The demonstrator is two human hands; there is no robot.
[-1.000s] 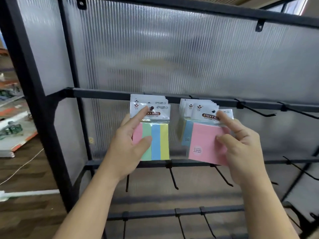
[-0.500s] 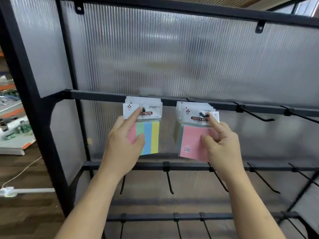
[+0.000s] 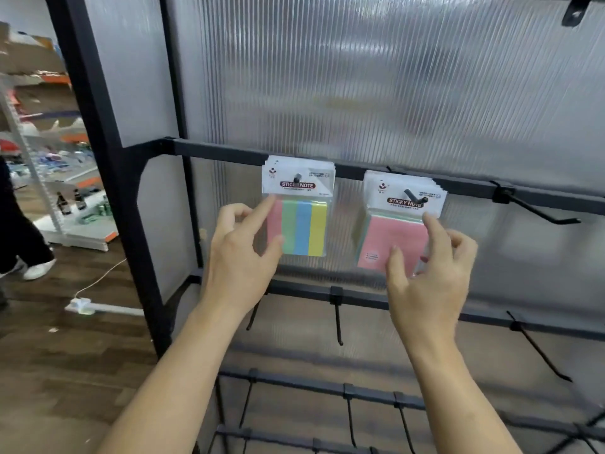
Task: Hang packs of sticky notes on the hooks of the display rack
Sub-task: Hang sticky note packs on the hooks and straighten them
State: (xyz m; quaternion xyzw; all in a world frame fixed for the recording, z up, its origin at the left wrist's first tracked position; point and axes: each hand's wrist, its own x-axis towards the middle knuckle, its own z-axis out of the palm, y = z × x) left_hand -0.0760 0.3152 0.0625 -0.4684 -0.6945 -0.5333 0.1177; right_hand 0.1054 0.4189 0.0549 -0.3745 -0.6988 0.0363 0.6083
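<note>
Two stacks of sticky-note packs hang from hooks on the black display rack (image 3: 229,152). The left stack shows a striped pack (image 3: 304,227) in pink, green, blue and yellow. The right stack shows a pink pack (image 3: 389,237), slightly tilted. My left hand (image 3: 242,253) touches the striped pack's left edge with its index fingertip below the header and its thumb on the pink stripe. My right hand (image 3: 425,276) touches the pink pack, index tip under the header and thumb on the lower front. The other fingers of both hands are curled beside the packs.
An empty hook (image 3: 537,211) juts from the same bar to the right. Lower bars carry more empty hooks (image 3: 337,319). Ribbed translucent panels back the rack. At left are shop shelves (image 3: 65,178), a person's leg (image 3: 19,231) and a white power strip (image 3: 82,304) on the wooden floor.
Both index fingers slid down from the hook holes to below the headers. The packs now hang by themselves on their hooks. The view has shifted towards the left.
</note>
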